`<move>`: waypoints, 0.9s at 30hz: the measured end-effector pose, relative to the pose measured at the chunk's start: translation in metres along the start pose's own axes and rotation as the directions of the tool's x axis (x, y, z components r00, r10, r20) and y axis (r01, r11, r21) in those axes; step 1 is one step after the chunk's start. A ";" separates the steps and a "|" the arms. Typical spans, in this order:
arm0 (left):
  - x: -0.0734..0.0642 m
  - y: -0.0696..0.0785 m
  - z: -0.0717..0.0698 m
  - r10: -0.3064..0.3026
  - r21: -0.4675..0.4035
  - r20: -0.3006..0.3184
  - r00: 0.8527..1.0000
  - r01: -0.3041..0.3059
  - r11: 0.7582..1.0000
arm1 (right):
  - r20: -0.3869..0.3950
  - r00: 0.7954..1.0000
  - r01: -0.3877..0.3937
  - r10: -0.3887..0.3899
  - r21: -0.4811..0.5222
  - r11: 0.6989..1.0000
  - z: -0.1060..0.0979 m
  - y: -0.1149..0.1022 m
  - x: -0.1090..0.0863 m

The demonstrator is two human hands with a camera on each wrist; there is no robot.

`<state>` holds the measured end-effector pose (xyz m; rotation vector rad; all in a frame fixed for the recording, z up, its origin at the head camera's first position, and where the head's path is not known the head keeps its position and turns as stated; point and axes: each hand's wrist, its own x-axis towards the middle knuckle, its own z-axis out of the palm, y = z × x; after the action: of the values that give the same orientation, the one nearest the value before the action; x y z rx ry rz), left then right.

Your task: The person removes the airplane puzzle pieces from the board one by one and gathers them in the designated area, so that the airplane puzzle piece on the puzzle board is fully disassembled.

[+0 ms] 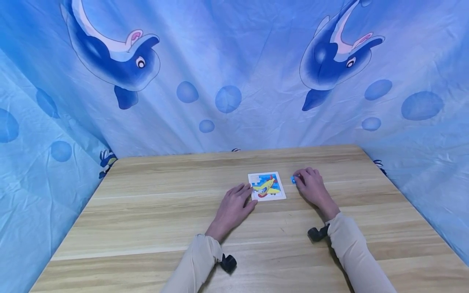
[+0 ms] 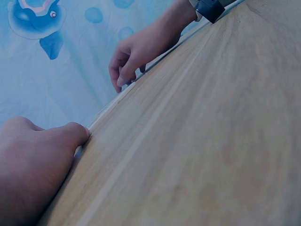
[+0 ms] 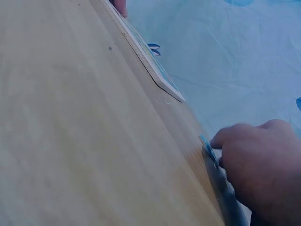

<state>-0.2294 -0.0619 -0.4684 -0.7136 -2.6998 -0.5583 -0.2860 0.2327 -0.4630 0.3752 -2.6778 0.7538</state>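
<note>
A small square jigsaw puzzle [image 1: 272, 198] with a white border and a yellow airplane picture lies on the table. A pale gap shows in its upper left corner. My left hand [image 1: 232, 206] rests at the puzzle's left edge, its fingers over the border and the thumb near the lower corner. To the right of the puzzle, my right hand [image 1: 313, 188] pinches a small blue puzzle piece [image 1: 293, 180] between thumb and fingers. In the right wrist view this piece [image 3: 206, 142] is tilted, low over the table, apart from the puzzle's edge [image 3: 153, 75].
Light wood-grain table [image 1: 146, 228] extends around both hands. Behind it hangs a blue curtain [image 1: 234, 49] printed with dolphins and bubbles, and it also covers both sides. Each wrist carries a small black camera [image 1: 229, 263] below a beige sleeve [image 1: 196, 260].
</note>
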 end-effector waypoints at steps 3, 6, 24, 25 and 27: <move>0.000 0.000 0.000 0.000 -0.002 0.003 1.000 0.000 1.000 | -0.029 1.000 -0.009 0.010 0.042 0.999 0.000 0.002 0.000; -0.001 0.000 0.000 -0.003 -0.001 0.006 1.000 0.003 1.000 | -0.061 0.998 -0.017 0.022 0.075 0.997 -0.001 0.003 0.000; 0.000 0.000 -0.001 -0.014 -0.007 0.018 1.000 0.014 1.000 | -0.053 0.999 -0.005 0.013 0.155 0.988 0.000 -0.025 0.007; 0.000 0.000 -0.001 -0.012 -0.007 0.018 1.000 0.012 1.000 | -0.054 0.999 -0.001 0.010 0.159 0.987 0.001 -0.027 0.008; 0.001 0.000 -0.002 -0.008 -0.005 0.016 1.000 0.008 1.000 | -0.044 0.999 0.002 0.006 0.166 0.986 0.003 -0.031 0.009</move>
<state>-0.2293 -0.0620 -0.4667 -0.7113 -2.7178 -0.5642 -0.2843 0.2040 -0.4478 0.3921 -2.5816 0.9781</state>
